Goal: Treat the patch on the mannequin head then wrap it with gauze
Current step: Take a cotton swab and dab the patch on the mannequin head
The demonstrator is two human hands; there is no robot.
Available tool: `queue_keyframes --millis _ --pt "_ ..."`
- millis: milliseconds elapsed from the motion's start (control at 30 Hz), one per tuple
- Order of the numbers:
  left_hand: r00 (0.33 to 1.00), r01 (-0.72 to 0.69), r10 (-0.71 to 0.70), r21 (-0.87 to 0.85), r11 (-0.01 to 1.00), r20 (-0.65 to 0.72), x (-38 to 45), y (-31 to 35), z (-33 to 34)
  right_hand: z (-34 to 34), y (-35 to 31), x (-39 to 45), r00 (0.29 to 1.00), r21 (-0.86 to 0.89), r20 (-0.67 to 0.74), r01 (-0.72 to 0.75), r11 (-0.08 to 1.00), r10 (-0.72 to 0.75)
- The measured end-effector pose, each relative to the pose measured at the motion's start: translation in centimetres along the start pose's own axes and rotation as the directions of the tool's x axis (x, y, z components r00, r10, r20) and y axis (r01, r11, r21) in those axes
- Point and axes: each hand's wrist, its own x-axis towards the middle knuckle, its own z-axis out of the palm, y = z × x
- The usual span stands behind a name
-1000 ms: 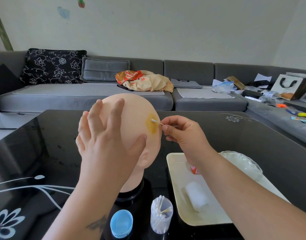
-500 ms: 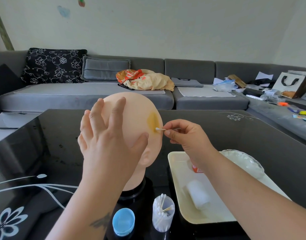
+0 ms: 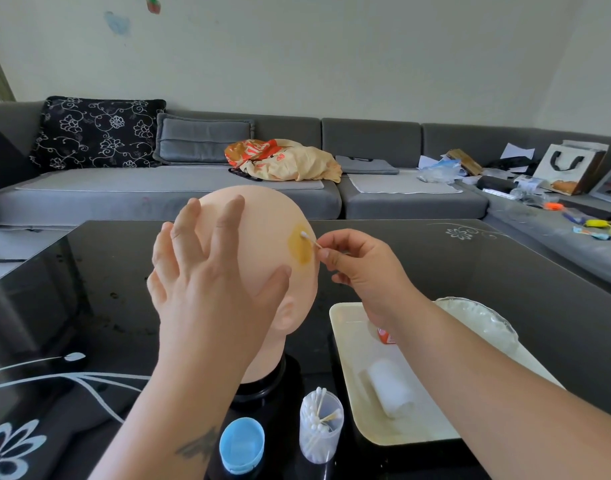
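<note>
A bald mannequin head (image 3: 266,216) stands on a black base at the centre of the table. On its right side is a yellow-brown patch (image 3: 299,244). My left hand (image 3: 207,271) lies spread against the back of the head, fingers straight, thumb near the ear. My right hand (image 3: 362,268) pinches a cotton swab (image 3: 310,239), whose white tip touches the upper part of the patch. A white gauze roll (image 3: 388,388) lies on the cream tray (image 3: 345,320) to the right.
A clear jar of cotton swabs (image 3: 320,427) and its blue lid (image 3: 241,445) sit in front of the head's base. A small orange-labelled bottle (image 3: 385,336) and a glass dish (image 3: 480,317) are by the tray. A grey sofa with cushions and clutter runs behind the black glass table (image 3: 504,289).
My right hand has moved the swab tip from the lower edge of the patch up to its upper part. My left hand stays on the head.
</note>
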Motion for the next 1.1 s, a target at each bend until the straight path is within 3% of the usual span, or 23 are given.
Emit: queue_keyframes --millis 1100 --pt "1.000 0.005 -0.005 0.028 1.000 -0.013 -0.1 0.2 0.2 -0.1 1.0 -1.5 0.999 0.030 -0.014 -0.046 0.998 0.047"
